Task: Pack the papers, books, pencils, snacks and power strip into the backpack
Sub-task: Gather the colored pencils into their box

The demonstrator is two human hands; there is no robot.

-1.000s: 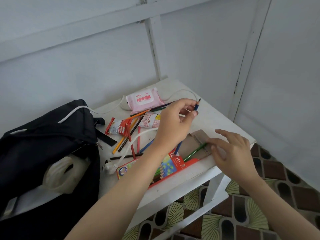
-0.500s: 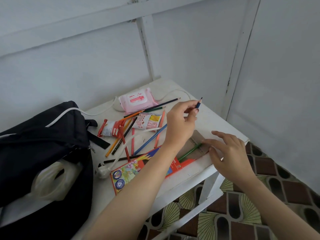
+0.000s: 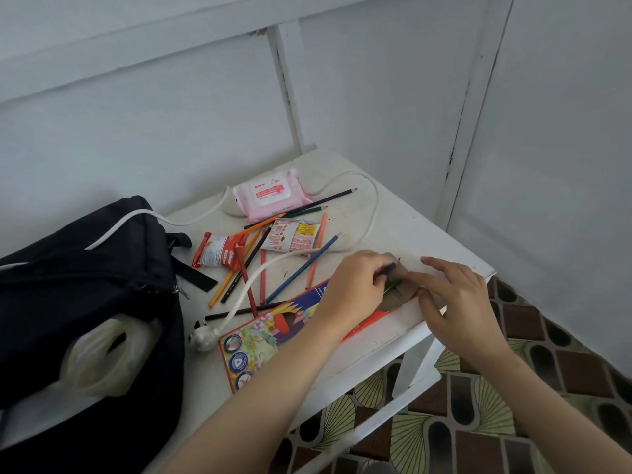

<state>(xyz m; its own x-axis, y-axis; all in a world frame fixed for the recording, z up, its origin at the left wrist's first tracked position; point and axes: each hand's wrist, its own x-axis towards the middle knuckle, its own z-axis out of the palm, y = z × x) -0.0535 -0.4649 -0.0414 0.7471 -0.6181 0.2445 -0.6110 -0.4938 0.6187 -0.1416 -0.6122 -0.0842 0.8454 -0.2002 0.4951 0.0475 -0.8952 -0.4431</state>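
Where the left grip held the blue pencil aloft a second ago, it now pinches it at the pencil box mouth. Right grip released, flat on the flap. Boxing begun; more loose pencils on bench.

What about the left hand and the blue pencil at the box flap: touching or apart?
Touching. Head view: the left hand pinches the blue pencil.

Domestic setting, a corner of a home room: white-painted plank walls, brown-and-green patterned floor, 1 small white wooden table bearing coloured pencils, snack packets and a wet wipes pack.
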